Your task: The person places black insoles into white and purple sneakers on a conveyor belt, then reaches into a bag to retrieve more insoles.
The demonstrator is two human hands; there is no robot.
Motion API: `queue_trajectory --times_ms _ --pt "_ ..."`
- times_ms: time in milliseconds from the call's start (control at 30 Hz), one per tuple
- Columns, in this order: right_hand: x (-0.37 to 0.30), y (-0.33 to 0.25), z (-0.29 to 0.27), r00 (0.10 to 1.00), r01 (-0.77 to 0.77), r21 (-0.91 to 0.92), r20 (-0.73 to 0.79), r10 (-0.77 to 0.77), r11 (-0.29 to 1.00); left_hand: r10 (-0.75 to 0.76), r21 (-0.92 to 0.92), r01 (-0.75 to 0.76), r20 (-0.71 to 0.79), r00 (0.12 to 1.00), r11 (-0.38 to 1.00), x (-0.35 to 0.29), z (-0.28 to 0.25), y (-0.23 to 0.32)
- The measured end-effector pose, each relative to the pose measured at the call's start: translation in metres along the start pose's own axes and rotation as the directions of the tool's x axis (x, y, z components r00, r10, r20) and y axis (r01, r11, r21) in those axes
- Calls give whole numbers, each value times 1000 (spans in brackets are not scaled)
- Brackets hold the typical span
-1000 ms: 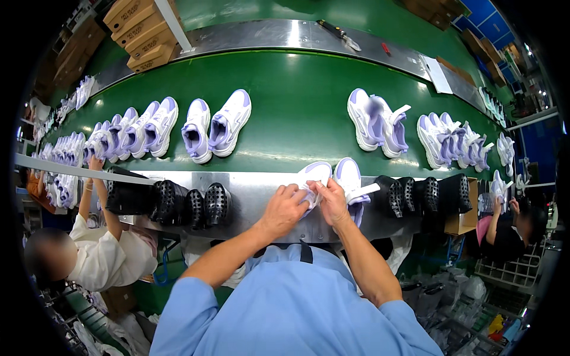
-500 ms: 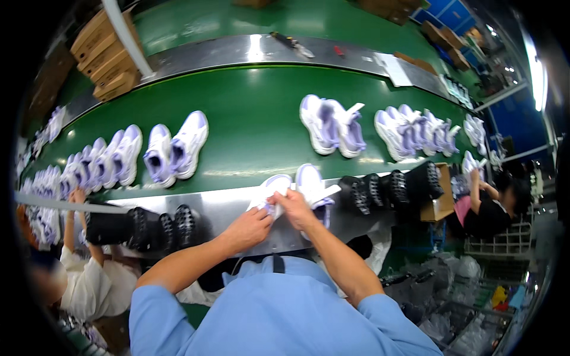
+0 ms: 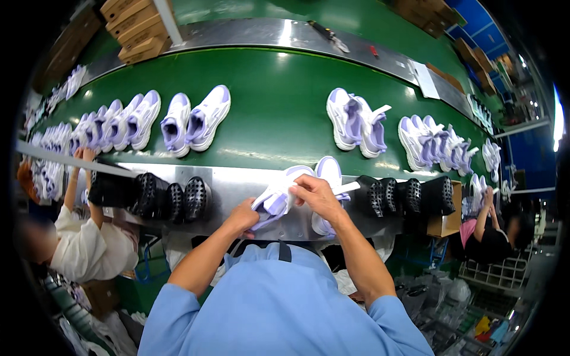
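Observation:
A white and lilac sneaker [image 3: 276, 197] is held at the metal front ledge, its toe pointing away to the right. My left hand [image 3: 242, 218] is closed round its heel end and collar. Against the shoe's right side, near the lacing, my right hand [image 3: 316, 196] has thumb and forefinger pinched together; whatever lies between them is too small to name. Beside that hand stands the matching sneaker [image 3: 328, 171], partly hidden by my wrist, with a white strip [image 3: 346, 187] sticking out of it.
Pairs of sneakers stand along the green conveyor belt [image 3: 270, 107] on both sides. Black studded rollers [image 3: 195, 199] flank me, left and right [image 3: 409, 196]. Co-workers [image 3: 95, 243] sit at either side. Cartons [image 3: 139, 29] and a knife-like tool [image 3: 328, 34] lie beyond the belt.
My left hand has shifted from the sneaker's lacing down to its heel, and the shoe has turned, showing its opening. My right hand has moved slightly right. The whole view has also shifted.

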State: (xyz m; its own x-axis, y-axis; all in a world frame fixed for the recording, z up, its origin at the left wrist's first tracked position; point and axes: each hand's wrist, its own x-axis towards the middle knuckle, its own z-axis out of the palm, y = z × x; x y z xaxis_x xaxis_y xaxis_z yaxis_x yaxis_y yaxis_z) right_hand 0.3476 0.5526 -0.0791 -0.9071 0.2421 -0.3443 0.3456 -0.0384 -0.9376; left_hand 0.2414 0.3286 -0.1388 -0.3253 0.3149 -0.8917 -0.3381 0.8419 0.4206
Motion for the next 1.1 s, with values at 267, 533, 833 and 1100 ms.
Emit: queue_trajectory --times_ms 267,533,833,1100 --pt "-31 -33 10 984 128 -262 151 -90 956 640 637 -355 -291 711 684 -48 -16 5" --pt "-28 -45 24 929 327 -420 308 -206 847 891 780 -516 -113 440 354 -80 -39 26" --pt "-18 -44 38 904 351 -480 399 -156 804 924 804 -553 11 382 219 -72 -43 26" --pt "-20 -22 31 991 131 -697 106 -79 705 773 694 -523 -76 630 495 -33 -36 3"
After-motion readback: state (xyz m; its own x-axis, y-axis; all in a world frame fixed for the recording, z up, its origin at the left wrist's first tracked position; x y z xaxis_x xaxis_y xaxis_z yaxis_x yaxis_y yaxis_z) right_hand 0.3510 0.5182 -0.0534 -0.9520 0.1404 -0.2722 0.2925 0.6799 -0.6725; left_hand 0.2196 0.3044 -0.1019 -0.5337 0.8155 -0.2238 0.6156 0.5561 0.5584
